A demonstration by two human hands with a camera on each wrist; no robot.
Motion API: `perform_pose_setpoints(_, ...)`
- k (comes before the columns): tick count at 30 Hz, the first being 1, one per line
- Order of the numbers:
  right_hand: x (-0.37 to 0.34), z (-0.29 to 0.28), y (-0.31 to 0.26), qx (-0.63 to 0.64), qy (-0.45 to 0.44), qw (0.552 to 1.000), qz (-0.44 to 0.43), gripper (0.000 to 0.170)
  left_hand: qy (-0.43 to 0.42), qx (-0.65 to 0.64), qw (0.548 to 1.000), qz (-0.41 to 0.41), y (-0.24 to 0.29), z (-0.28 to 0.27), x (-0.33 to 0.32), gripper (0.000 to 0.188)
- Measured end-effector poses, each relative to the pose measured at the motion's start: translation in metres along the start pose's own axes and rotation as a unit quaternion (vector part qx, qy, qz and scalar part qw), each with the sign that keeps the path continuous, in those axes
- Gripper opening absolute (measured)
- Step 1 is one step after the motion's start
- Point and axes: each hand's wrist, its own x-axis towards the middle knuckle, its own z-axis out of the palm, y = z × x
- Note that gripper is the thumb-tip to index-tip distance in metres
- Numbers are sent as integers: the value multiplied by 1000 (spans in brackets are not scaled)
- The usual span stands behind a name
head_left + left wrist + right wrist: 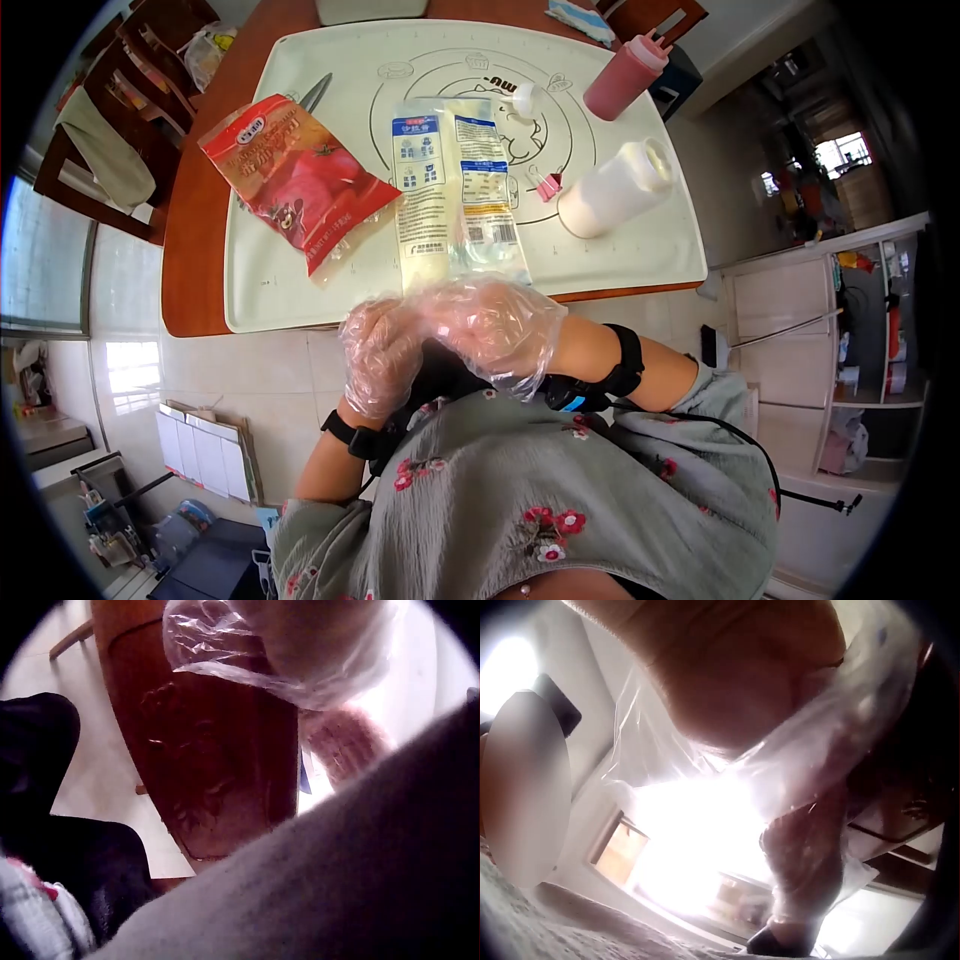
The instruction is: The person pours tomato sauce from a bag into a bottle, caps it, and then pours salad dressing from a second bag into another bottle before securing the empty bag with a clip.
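A flat clear sauce bag, printed in blue and yellow, lies on the pale mat. Both hands wear loose, clear plastic gloves and are close together at its near end. My right hand curls over that end from the right. Beside it, my left hand has bent fingers against the bag's near left corner. The fingertips are mostly hidden. In the left wrist view, the glove cuff hangs loosely. The right wrist view shows my right palm above the gloved left hand.
Left of the bag is a red tomato-printed packet, partly over a knife. To the right stand an uncapped whitish squeeze bottle and a pink-filled squeeze bottle. A pink binder clip and a white cap lie between.
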Motion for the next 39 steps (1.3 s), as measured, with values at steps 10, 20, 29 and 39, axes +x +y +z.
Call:
perform_pose_setpoints(10, 29, -1, 77, -210, 126, 968, -51, 32, -34, 9, 999, -33, 6, -4, 13, 35)
perform_pose_setpoints(20, 20, 25, 34, -116, 96, 979, -140, 26, 20, 9, 1000, 15, -3, -1, -2, 27)
perform_pose_setpoints(29, 57, 3, 58, -224, 21, 974, -37, 35, -26, 24, 999, -24, 2, -7, 11, 33)
perform_pose_setpoints(39, 25, 1, 44, -190, 32, 975, -113, 27, -27, 27, 999, -6, 1, -8, 13, 32)
